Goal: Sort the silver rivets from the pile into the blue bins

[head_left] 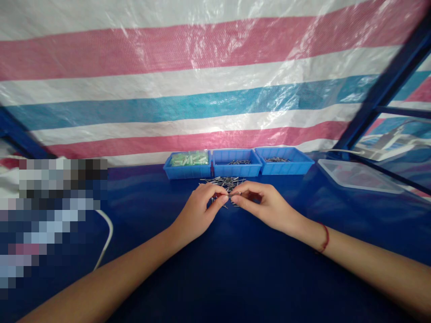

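My left hand [198, 206] and my right hand [266, 202] meet fingertip to fingertip above the blue table. Each is closed in a pinch, thumb against fingers. Between the two pinches shows a small greyish metal pin [230, 195], mostly covered by the fingertips. Just behind and beneath the hands lies a loose pile of thin, silvery metal pins [225, 182], some of them hidden by my fingers.
Three blue bins stand in a row behind the pile: the left bin [188, 171] holds pale green pieces, while the middle bin [235, 170] and right bin [286, 168] hold metal pieces. A translucent lid [358, 175] lies right. A white cable [109, 229] curves at left.
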A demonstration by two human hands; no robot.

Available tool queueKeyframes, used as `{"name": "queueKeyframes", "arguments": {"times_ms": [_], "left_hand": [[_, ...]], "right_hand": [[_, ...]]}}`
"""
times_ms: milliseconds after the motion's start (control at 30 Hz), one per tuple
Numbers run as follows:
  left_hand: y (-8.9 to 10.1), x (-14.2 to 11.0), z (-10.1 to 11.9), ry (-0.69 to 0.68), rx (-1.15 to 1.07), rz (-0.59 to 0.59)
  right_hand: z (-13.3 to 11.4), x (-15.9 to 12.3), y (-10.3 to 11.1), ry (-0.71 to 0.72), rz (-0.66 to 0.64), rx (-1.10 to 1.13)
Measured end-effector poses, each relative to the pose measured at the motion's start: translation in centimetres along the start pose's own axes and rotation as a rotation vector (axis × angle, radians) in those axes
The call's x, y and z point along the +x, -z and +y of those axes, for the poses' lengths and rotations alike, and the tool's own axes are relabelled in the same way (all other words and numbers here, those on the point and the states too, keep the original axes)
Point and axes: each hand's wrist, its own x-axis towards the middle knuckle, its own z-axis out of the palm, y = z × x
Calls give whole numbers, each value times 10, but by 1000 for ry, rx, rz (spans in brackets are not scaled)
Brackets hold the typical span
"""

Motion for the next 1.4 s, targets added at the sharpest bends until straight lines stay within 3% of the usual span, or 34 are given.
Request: {"name": "queueKeyframes", "arguments": {"times_ms": [500, 900, 1033, 1133, 1300, 1400], "left_hand": [[2, -1, 8, -27, -52, -25], [3, -4, 9, -72, -45, 84], [2, -6, 8, -52, -33, 81], [1, -6, 5, -30, 0, 98], [1, -5, 3, -41, 86, 50], [2, -4, 2, -30, 133, 6]], "right_hand": [[-6, -5, -1, 3, 69, 58], [-6, -4, -1, 143, -30, -127], [-4, -3, -2, 107, -49, -106], [5, 5, 8, -50, 147, 17], [23, 24, 52, -348, 693, 362], [30, 31, 78, -492, 803, 471]]}}
